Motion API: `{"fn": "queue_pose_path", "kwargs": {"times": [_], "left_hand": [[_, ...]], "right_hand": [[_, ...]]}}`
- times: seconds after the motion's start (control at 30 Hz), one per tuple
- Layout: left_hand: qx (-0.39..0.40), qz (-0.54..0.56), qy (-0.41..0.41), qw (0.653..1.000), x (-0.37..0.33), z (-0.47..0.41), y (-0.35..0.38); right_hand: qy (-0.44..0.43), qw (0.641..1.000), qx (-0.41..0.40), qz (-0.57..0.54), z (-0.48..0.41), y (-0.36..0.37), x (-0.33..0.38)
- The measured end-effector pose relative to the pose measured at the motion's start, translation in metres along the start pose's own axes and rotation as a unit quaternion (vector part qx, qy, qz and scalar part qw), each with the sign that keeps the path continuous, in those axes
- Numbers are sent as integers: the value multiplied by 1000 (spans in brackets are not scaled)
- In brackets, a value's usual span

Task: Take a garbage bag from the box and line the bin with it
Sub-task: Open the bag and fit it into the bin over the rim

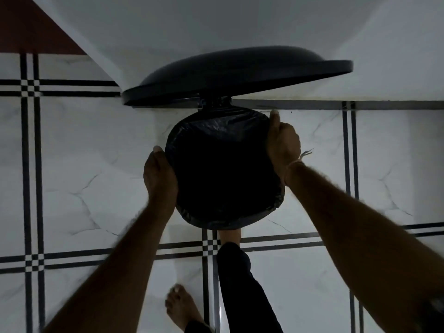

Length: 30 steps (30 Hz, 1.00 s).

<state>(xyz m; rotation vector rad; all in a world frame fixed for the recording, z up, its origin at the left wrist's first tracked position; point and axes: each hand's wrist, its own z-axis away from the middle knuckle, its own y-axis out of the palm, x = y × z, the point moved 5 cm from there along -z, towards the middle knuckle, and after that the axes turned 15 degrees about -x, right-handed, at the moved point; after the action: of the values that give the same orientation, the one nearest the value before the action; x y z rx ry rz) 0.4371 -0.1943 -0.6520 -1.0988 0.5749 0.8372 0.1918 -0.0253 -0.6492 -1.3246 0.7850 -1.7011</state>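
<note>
A round black pedal bin stands on the floor, seen from above, with its lid (235,73) raised behind it. A black garbage bag (223,169) lies inside the bin, its edge folded over the rim all round. My left hand (159,179) presses against the bag on the left side of the rim, fingers curled over the outside. My right hand (282,140) holds the bag at the right rim, thumb pointing up. The bag box is not in view.
White marble-look floor tiles with black stripe borders (31,164) surround the bin. A white wall (240,25) rises behind the lid. My right foot (229,234) rests under the bin's front edge, my left foot (180,306) stands further back.
</note>
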Motion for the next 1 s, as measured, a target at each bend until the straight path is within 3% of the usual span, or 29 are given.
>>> {"fn": "queue_pose_path", "kwargs": {"times": [0.1, 0.13, 0.2, 0.23, 0.3, 0.33, 0.37, 0.4, 0.53, 0.63, 0.7, 0.77, 0.8, 0.83, 0.9, 0.93, 1.0], "left_hand": [[39, 20, -61, 997, 2, -7, 3], [53, 19, -75, 996, 2, -7, 3], [76, 28, -78, 994, 0, -6, 2], [81, 33, -61, 994, -3, -6, 1], [91, 40, -20, 995, -6, -7, 0], [98, 47, -16, 994, -6, -8, 2], [102, 58, -24, 993, -5, -7, 3], [104, 60, -33, 992, -4, -9, 3], [107, 46, -56, 992, 0, -14, 3], [110, 48, -72, 990, 0, -14, 4], [107, 71, -90, 988, -2, -16, 2], [111, 84, -91, 986, -6, -19, 3], [115, 79, -84, 987, -10, -20, 6], [120, 70, -75, 987, -15, -23, 9], [130, 58, -60, 988, -27, -29, 16], [140, 56, -53, 987, -33, -32, 20], [161, 53, -37, 985, -41, -37, 29]], "right_hand": [[77, 994, 29, -69, -16, 2, -7], [45, 996, -11, -72, -14, -5, -6], [-139, 976, -153, -66, 10, -31, 7], [-248, 954, -150, -83, 35, -35, 21], [-387, 918, 68, -58, 74, -7, 41], [-390, 897, 206, 16, 86, 17, 44], [-371, 874, 304, 80, 88, 39, 45], [-356, 859, 349, 118, 82, 56, 50], [-313, 892, 286, 156, 31, 89, 81], [-334, 887, 294, 123, 38, 71, 78], [-371, 908, 192, 17, 49, 35, 72], [-367, 929, 6, -51, 45, -3, 59], [-323, 942, -65, -61, 36, -15, 47], [-250, 963, -85, -63, 24, -18, 36], [-69, 991, 22, -110, 1, -3, 21], [-13, 986, 90, -142, -7, 8, 20], [17, 958, 202, -202, -15, 17, 33]]}}
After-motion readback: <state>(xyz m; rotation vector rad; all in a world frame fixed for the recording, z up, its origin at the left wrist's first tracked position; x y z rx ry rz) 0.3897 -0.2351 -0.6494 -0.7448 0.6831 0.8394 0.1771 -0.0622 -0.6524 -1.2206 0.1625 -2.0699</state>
